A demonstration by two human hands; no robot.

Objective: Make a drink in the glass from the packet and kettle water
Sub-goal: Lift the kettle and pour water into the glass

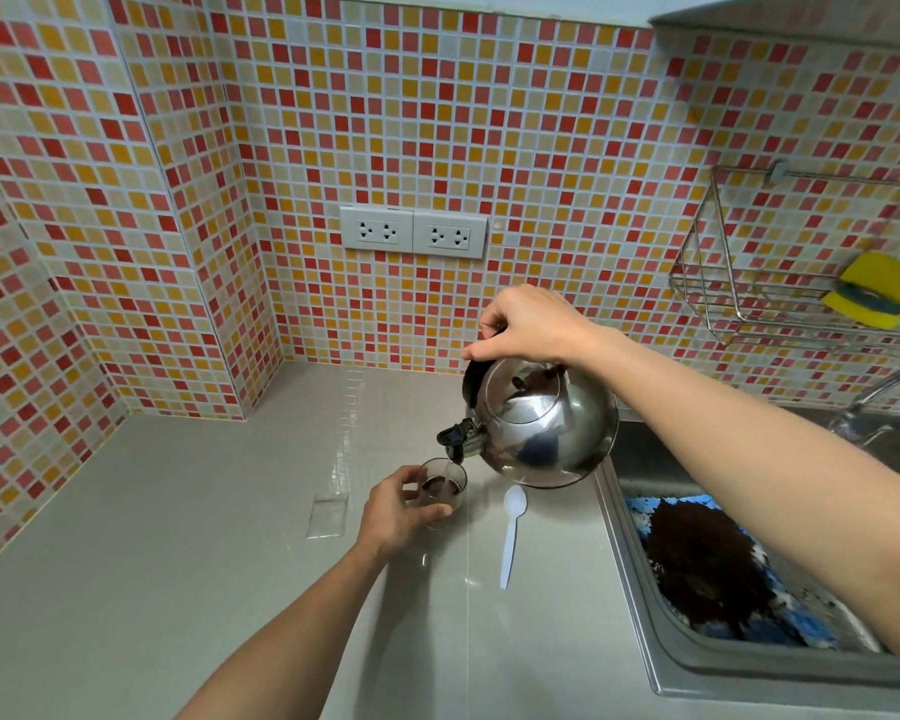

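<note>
A small clear glass (445,485) stands on the grey counter (178,511) with dark liquid in it. My left hand (396,511) wraps around its left side. My right hand (531,324) grips the black handle of a shiny steel kettle (546,428), which is tilted with its spout down over the glass. A thin stream of water runs from the spout into the glass. A clear packet (327,517) lies flat on the counter to the left of the glass. A white plastic spoon (512,537) lies to the right of the glass.
A steel sink (640,605) at the right holds a blue cloth covered in dark grounds (707,569). A tap (884,397) stands behind it. A wire rack (749,283) with yellow sponges hangs on the tiled wall. Two double sockets (414,232) sit above the counter.
</note>
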